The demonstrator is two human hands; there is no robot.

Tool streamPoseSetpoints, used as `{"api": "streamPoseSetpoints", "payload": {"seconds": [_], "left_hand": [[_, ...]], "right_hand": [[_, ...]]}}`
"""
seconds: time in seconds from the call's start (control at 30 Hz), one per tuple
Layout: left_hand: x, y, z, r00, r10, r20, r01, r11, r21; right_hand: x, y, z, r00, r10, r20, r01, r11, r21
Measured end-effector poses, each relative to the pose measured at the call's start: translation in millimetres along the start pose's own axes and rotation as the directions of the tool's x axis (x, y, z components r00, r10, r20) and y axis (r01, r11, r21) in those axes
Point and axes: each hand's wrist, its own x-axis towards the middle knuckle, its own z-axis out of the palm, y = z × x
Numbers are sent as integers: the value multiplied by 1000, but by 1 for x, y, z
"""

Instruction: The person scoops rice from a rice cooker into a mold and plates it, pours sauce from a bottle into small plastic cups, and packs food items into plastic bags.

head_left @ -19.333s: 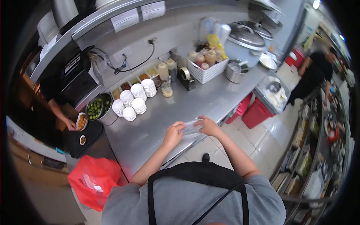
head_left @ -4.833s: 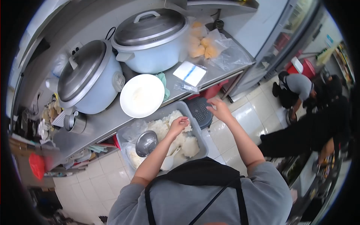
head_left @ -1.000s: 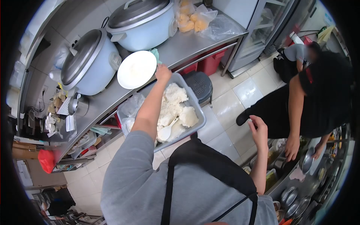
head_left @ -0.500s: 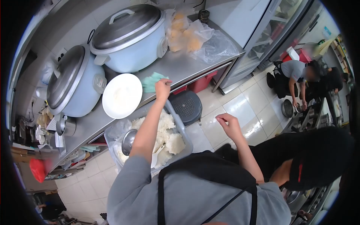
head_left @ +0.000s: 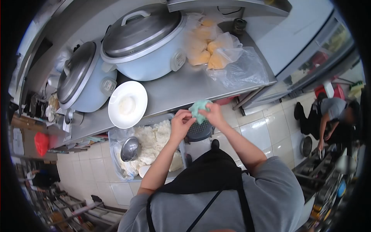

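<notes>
A crumpled light green cloth (head_left: pixel 199 109) is bunched between my two hands, above the dark stool and near the counter's front edge. My right hand (head_left: pixel 215 116) is closed around its right side. At the cloth's left edge, the fingers of my left hand (head_left: pixel 181 123) are pinched together on it. Below and left of my left hand stands a clear plastic tub (head_left: pixel 116 173) of white rice (head_left: pixel 152 139). A metal bowl (head_left: pixel 130 149) rests on the rice. A white plate (head_left: pixel 135 92) with a shallow well lies on the counter.
Two large rice cookers (head_left: pixel 145 63) with metal lids stand on the steel counter (head_left: pixel 170 91). Bags of orange-yellow food (head_left: pixel 216 50) lie to their right. Below is a dark stool (head_left: pixel 199 132). A co-worker (head_left: pixel 332 116) bends over at the far right.
My left hand has lifted the green cloth off the counter and moved right. My right hand has come up to the cloth and grips it. A capped person at my right is out of view.
</notes>
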Motion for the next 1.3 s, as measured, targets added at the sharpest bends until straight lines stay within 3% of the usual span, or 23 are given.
{"api": "streamPoseSetpoints", "payload": {"seconds": [0.07,0.1,0.17,0.2,0.27,0.4,0.47,0.53,0.6,0.63,0.67,0.73,0.83,0.9,0.97,1.1,1.2,1.27,1.3], "left_hand": [[1,13,-3,996,-25,-83,21,999,-40],[-3,9,-8,994,-33,-104,29,999,-34],[-17,-6,-21,976,-157,-153,162,987,16],[-28,-11,-26,952,-252,-173,251,968,-29],[-54,-15,-31,885,-411,-217,393,911,-123],[-101,-22,-27,752,-588,-299,549,809,-210],[-106,-20,-18,698,-636,-330,576,772,-269],[-97,-21,-8,707,-638,-305,576,770,-275],[-76,-20,5,750,-611,-255,553,790,-265],[-63,-21,10,748,-614,-253,558,788,-263],[-50,-23,15,807,-552,-209,522,833,-186],[-23,-25,18,863,-483,-151,469,875,-118],[11,-20,12,877,-479,-23,476,876,-81],[30,-21,7,884,-465,-50,457,881,-122],[44,-27,0,886,-464,-13,460,882,-103],[64,-29,-5,895,-447,-4,446,894,-44],[79,-35,-5,922,-388,2,388,921,31],[94,-27,3,940,-340,26,336,936,102],[102,-24,9,953,-300,36,290,941,176]], "right_hand": [[39,-28,-31,993,-114,-16,103,942,-319],[59,-30,-44,990,-120,75,138,934,-330],[90,-30,-62,934,-59,353,285,721,-632],[99,-10,-59,927,-68,368,300,724,-622],[118,53,-36,913,-191,361,408,477,-778],[150,105,-8,861,-284,421,507,535,-676],[190,106,19,904,-318,286,425,589,-687],[214,78,52,931,-174,319,347,688,-637],[213,75,110,887,-316,336,461,643,-612],[199,55,126,837,-363,410,548,572,-611],[179,36,135,778,-402,482,628,492,-603],[151,35,144,567,-511,646,805,511,-302],[163,52,130,509,-550,662,823,538,-185],[197,61,112,581,-534,615,793,543,-278],[225,65,89,759,-424,494,634,656,-410],[231,69,77,802,-378,462,589,626,-511],[201,29,38,811,-443,382,585,606,-539],[176,-1,-26,653,-593,472,672,741,2],[165,-13,-59,648,-682,339,722,692,12]]}}
